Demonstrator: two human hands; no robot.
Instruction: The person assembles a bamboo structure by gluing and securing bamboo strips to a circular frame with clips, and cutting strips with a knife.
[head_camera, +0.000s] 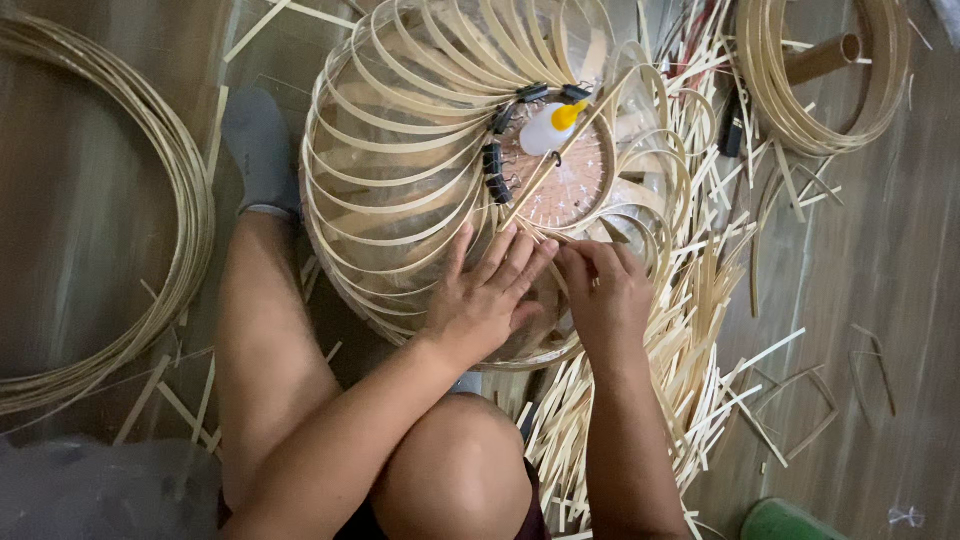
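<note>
A small white glue bottle (546, 130) with a yellow nozzle cap lay tilted on the round perforated disc (570, 185) inside the bamboo frame; no labels, signs or screens showed anywhere.

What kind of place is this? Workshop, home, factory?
Likely a small handicraft workshop with work done on the floor. Both hands, left hand and right hand, press on a bamboo-strip frame held with black binder clips. Loose cut strips and coiled strips litter the wooden floor.
</note>
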